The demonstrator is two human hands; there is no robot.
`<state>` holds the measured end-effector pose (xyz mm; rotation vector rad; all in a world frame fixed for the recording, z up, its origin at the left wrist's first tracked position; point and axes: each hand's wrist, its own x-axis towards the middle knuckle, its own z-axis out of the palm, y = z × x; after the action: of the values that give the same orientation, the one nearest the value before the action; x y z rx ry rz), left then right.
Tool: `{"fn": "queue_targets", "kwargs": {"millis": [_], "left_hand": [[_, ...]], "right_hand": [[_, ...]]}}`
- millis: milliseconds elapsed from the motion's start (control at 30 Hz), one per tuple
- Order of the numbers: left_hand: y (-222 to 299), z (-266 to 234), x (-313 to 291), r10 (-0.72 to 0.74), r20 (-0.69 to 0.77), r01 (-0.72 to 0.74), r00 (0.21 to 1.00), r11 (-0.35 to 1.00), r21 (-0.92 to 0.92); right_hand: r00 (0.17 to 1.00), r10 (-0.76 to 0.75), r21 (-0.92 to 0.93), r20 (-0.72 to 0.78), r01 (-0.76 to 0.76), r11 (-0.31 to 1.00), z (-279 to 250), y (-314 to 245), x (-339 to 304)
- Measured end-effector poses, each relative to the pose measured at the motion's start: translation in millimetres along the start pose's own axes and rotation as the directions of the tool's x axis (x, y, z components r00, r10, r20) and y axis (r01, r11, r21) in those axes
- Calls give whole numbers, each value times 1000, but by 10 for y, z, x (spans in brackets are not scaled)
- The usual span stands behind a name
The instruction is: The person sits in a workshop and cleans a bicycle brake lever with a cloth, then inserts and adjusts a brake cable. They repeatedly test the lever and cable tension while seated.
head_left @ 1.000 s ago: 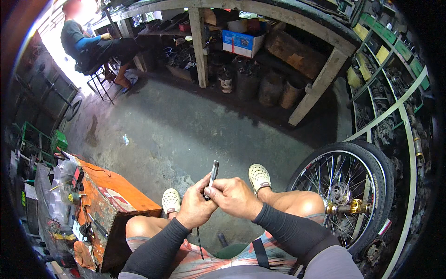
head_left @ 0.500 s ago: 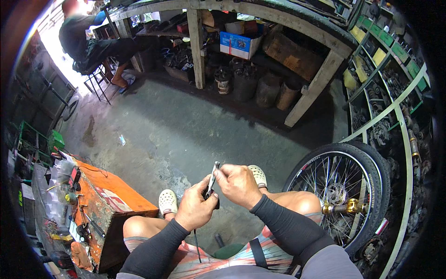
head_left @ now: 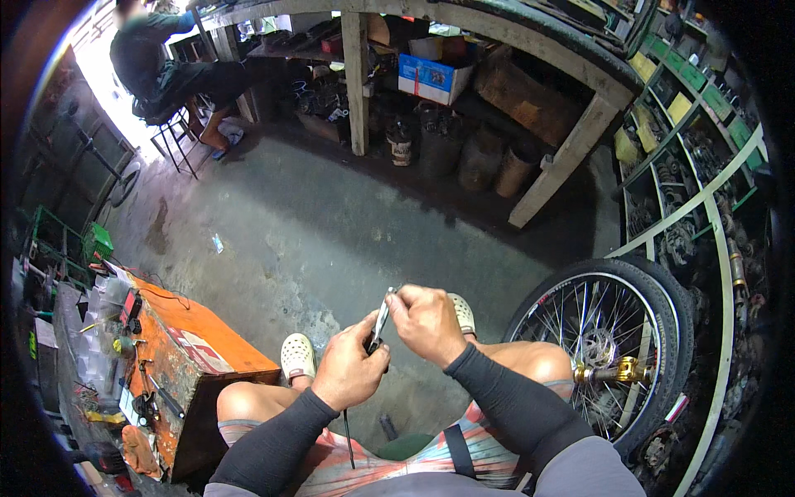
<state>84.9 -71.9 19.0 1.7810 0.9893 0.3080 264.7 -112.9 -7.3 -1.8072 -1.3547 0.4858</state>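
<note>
Out in front of my knees, both hands meet at a slim silver metal piece (head_left: 383, 318), tilted nearly upright. My left hand (head_left: 346, 369) is closed around its lower end and a small dark part, mostly hidden by the fingers. The thumb and fingers of my right hand (head_left: 429, 325) pinch the upper end. A thin black cable (head_left: 349, 439) hangs below my left hand toward my lap; where its upper end joins is hidden. The exact kind of the silver piece cannot be made out.
An orange box (head_left: 219, 358) with tools and small parts stands on the left. Bicycle wheels (head_left: 537, 302) lean at the right beside shelves of parts (head_left: 708, 207). Across the floor runs a wooden bench (head_left: 354, 91) with buckets beneath. A person (head_left: 149, 70) sits at the far left.
Both hands keep their grip on the silver piece, with only slight finger and wrist shifts. The right hand sits a little higher, and the whole view has shifted slightly.
</note>
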Motion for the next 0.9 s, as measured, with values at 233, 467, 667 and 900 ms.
{"fn": "queue_targets", "kwargs": {"millis": [233, 467, 667, 900], "left_hand": [[-152, 31, 5, 56, -19, -58, 998, 994, -92], [31, -46, -8, 6, 28, -2, 1000, 990, -144], [-16, -40, -89, -54, 28, 57, 998, 990, -126], [-36, -42, -88, -8, 0, 8, 1000, 970, -242]], "right_hand": [[986, -144, -82, -83, 137, 987, 27, 41, 44], [978, -136, -55, -160, 128, 990, 38, 14, 85], [986, 41, 108, -160, -23, 994, -156, 5, 186], [978, 153, 17, -139, -152, 988, -195, 172, 295]]}}
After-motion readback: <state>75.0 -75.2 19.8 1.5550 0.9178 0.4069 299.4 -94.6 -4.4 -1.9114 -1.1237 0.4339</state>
